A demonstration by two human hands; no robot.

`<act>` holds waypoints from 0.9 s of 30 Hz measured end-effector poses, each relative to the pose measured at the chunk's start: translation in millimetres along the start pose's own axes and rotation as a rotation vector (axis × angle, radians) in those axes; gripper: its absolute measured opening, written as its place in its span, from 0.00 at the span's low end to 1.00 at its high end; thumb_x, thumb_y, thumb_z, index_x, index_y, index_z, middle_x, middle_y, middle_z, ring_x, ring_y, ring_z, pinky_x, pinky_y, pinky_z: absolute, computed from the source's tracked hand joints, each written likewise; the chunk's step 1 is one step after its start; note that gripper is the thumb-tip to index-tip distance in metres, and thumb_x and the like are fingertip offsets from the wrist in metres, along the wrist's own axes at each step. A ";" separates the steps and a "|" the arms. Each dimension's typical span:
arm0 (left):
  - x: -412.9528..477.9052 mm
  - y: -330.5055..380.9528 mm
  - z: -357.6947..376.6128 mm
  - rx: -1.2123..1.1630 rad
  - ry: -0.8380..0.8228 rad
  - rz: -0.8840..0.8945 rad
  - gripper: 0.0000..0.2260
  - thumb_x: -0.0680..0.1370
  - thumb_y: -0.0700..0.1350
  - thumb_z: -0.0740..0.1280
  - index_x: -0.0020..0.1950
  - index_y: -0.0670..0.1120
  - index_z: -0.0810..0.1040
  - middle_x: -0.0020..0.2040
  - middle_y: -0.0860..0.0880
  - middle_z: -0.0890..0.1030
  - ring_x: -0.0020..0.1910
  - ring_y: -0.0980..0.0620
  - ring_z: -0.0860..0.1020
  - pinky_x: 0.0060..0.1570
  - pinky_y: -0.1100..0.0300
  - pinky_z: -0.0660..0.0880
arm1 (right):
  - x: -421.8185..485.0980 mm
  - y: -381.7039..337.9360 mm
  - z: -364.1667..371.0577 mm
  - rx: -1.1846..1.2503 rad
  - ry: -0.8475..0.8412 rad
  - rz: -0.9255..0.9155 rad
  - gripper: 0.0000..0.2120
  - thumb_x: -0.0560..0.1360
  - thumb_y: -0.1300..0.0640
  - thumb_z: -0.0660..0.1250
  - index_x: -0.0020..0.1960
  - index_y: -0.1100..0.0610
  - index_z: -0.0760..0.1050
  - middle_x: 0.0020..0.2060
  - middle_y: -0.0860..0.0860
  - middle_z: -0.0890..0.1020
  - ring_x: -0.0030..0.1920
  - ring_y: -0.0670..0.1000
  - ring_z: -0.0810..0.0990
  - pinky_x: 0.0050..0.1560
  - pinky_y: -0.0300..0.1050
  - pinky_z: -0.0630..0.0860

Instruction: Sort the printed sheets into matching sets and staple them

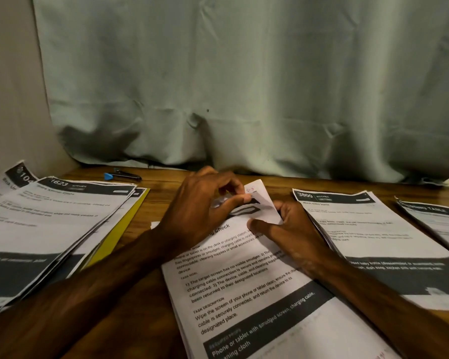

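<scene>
Both hands work the far corner of a stack of white printed sheets with black bands, which lies slightly askew on the brown wooden table directly in front of the person. The upturned corner is bent up off the stack, with a small red handwritten mark on its pale back. The left hand pinches it between thumb and forefinger from one side. The right hand grips it from the other with curled fingers and thumb, probably to square the edges where a staple would go.

The top sheet has a title ending in "Check" and bold text about wiping a phone or tablet screen. Layered edges down its left side show more sheets beneath.

Left of the stack, a fanned pile of similar sheets rests on a flat yellow folder; its loose spread suggests it is unsorted. Right of the stack lies a neater pile headed "3800 Kitchen". A further pile beyond it is cut off by the frame edge. Both are likely matched sets.

Beyond the stack and to its left, what looks like a slim black stapler with a blue end lies unheld, so stapling of this set appears not yet begun. A pale grey-green cloth curtain hangs behind the stack, down to the table's far edge.
</scene>
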State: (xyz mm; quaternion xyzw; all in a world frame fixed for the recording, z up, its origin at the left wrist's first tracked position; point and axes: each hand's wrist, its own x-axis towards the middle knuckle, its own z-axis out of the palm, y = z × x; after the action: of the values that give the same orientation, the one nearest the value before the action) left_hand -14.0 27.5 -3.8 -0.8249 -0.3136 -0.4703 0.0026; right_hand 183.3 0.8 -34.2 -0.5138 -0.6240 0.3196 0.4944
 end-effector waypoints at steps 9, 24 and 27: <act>1.3 1.7 -1.3 -0.070 0.021 -0.081 0.06 0.83 0.49 0.65 0.51 0.53 0.81 0.41 0.61 0.83 0.44 0.64 0.81 0.45 0.66 0.77 | -0.7 -0.3 -0.3 0.016 -0.023 -0.019 0.12 0.74 0.64 0.75 0.52 0.50 0.79 0.36 0.36 0.83 0.37 0.36 0.84 0.32 0.29 0.76; 0.1 1.7 0.9 -0.066 -0.004 -0.069 0.07 0.82 0.50 0.67 0.55 0.49 0.82 0.49 0.56 0.84 0.48 0.63 0.81 0.45 0.70 0.77 | 2.2 5.3 0.9 0.029 -0.010 0.023 0.12 0.73 0.61 0.76 0.55 0.53 0.81 0.46 0.46 0.87 0.43 0.46 0.87 0.38 0.38 0.82; -0.4 2.1 0.9 -0.072 -0.001 -0.069 0.07 0.81 0.50 0.68 0.54 0.50 0.82 0.50 0.57 0.83 0.49 0.63 0.80 0.46 0.68 0.77 | 3.4 6.4 1.6 0.018 0.003 0.031 0.13 0.73 0.61 0.77 0.57 0.55 0.81 0.48 0.49 0.88 0.45 0.50 0.87 0.47 0.48 0.85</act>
State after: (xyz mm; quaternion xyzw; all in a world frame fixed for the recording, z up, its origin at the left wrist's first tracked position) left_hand -12.3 26.0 -3.9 -0.8135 -0.3248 -0.4805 -0.0433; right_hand 184.0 5.9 -39.5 -0.5191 -0.6125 0.3322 0.4950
